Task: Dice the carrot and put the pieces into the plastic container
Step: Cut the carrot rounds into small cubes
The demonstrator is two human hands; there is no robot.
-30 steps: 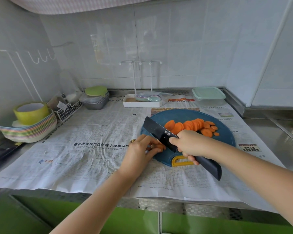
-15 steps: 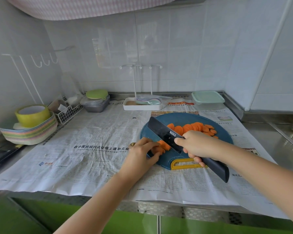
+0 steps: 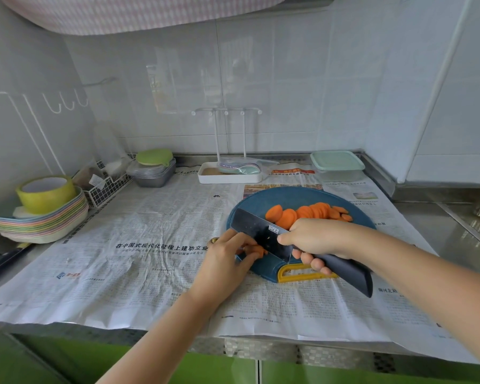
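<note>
A round blue cutting board (image 3: 294,196) with a yellow handle lies on the newspaper. A row of orange carrot slices (image 3: 306,212) leans along its far half. My left hand (image 3: 227,259) pinches the small remaining carrot end (image 3: 257,250) at the board's left edge. My right hand (image 3: 316,239) grips the black handle of a dark cleaver (image 3: 261,231), whose blade stands on the board right beside the carrot end. The plastic container (image 3: 337,166) with a pale green lid sits closed at the back right.
Newspaper (image 3: 139,245) covers the counter. A stack of pastel plates with a yellow-green bowl (image 3: 43,202) stands at the left, next to a wire basket (image 3: 106,187). A grey tray stack with a green lid (image 3: 153,169) and a white rack tray (image 3: 227,173) line the back wall.
The camera has tilted, so the scene sits lower in view. The cleaver has come down closer to my left fingers, and less of the carrot end shows.
</note>
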